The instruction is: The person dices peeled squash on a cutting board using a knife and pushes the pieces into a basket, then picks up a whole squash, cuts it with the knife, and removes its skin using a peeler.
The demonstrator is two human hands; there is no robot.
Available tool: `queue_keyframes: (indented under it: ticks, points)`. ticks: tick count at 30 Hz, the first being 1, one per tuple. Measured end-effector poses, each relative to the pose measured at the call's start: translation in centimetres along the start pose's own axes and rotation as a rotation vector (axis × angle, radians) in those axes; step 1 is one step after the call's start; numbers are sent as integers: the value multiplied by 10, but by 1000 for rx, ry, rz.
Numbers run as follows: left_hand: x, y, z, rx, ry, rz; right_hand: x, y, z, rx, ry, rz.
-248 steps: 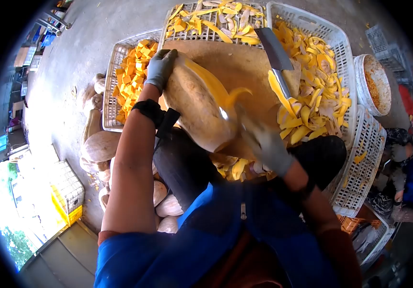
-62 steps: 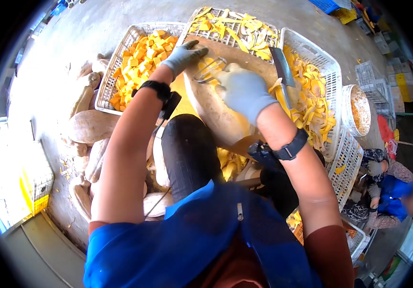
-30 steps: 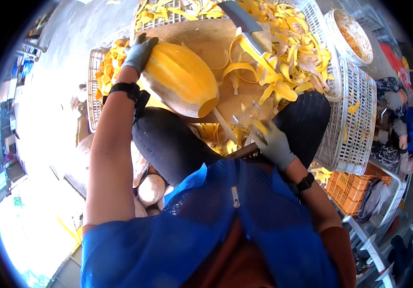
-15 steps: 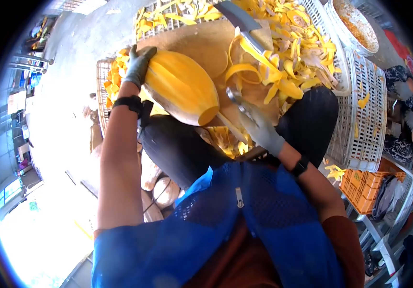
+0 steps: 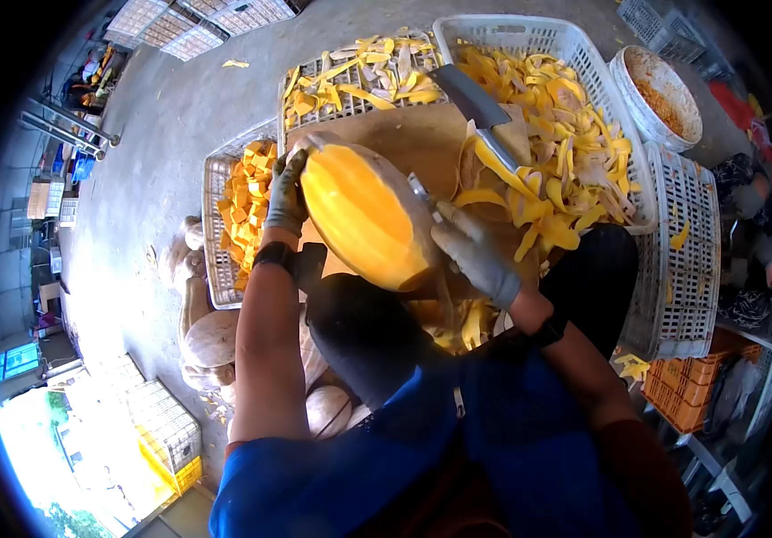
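Note:
A large pumpkin (image 5: 364, 215), with a wide peeled orange face and pale skin along its right edge, lies tilted over a wooden board (image 5: 413, 134). My left hand (image 5: 287, 197), gloved in grey, grips its upper left end. My gloved right hand (image 5: 476, 255) is closed around a metal peeler (image 5: 420, 188) at the pumpkin's right side. A cleaver (image 5: 468, 94) rests at the board's upper right, its handle among yellow peel strips (image 5: 516, 175).
Orange cubes (image 5: 247, 202) fill a crate on the left. Another crate (image 5: 619, 90) holds peelings at the right, near a white bucket (image 5: 673, 134). Whole pumpkins (image 5: 211, 339) lie at the lower left. A co-worker's hand (image 5: 771, 273) shows at the far right.
The pumpkin has been turned, so skin now shows along its right edge. My right hand has brought the peeler up to that side. The view has shifted, showing more of the crates.

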State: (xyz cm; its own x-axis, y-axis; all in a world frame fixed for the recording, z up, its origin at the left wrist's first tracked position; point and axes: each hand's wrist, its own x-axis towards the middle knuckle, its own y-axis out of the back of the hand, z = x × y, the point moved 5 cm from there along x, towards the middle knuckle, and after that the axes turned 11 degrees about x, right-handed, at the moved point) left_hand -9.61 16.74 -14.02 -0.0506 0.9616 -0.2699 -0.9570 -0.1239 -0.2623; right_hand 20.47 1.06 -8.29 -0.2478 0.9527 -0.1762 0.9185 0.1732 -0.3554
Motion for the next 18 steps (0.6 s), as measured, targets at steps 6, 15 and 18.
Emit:
queue_keyframes:
  ticks: [6,15,18]
  points:
    - [1,-1,50,664,-103,133,-1,-29,-24,-769,333,-205]
    - [-6,-16,42,781,-146,121,120,-97,-57,-1127,316,-351]
    - [-2,-4,38,798,-143,146,132,-104,-48,-1185,292,-419]
